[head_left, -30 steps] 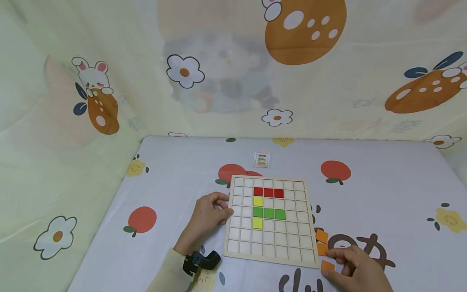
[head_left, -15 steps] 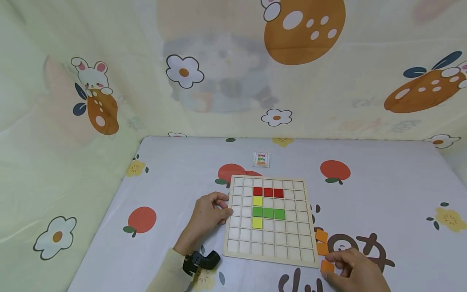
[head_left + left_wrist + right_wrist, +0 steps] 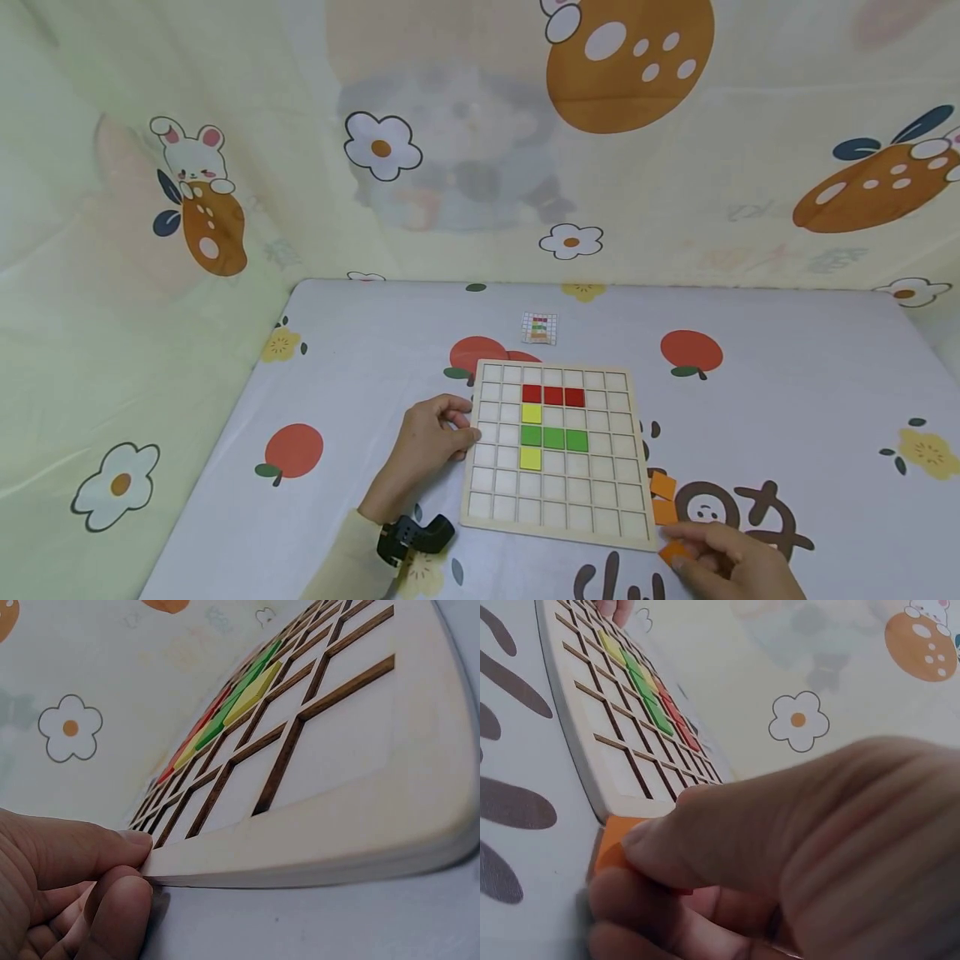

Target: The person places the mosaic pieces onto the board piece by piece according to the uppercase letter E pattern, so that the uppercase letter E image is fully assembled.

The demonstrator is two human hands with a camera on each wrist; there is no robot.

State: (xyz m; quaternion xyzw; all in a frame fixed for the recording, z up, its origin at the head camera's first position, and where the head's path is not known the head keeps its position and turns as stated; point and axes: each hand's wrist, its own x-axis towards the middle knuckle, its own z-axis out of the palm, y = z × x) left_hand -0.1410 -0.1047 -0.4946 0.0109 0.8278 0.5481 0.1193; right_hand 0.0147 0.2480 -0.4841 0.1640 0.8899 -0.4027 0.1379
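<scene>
A wooden grid board point(image 3: 555, 517) lies flat, holding a row of red tiles point(image 3: 552, 395), a row of green tiles point(image 3: 553, 437) and two yellow tiles point(image 3: 531, 413). At its left edge my left hand point(image 3: 429, 433) pinches the rim, a fingertip point(image 3: 136, 838) showing right at the frame. Off the near right corner, my right hand point(image 3: 731, 560) pinches an orange tile point(image 3: 615, 844) between thumb and finger, the tile tilted and partly hidden by them. Two more orange tiles point(image 3: 663, 511) lie along the board's right edge, just beyond that hand.
Behind the board lies a small card point(image 3: 539, 328) printed with a coloured grid. A patterned cloth point(image 3: 360, 350) covers the table, and a printed curtain point(image 3: 465, 167) rises at the back and left. On my left wrist sits a black strap point(image 3: 412, 540).
My right hand's fingers have closed on the nearest orange tile, which has tilted up from lying flat. My left hand and the board stay in place.
</scene>
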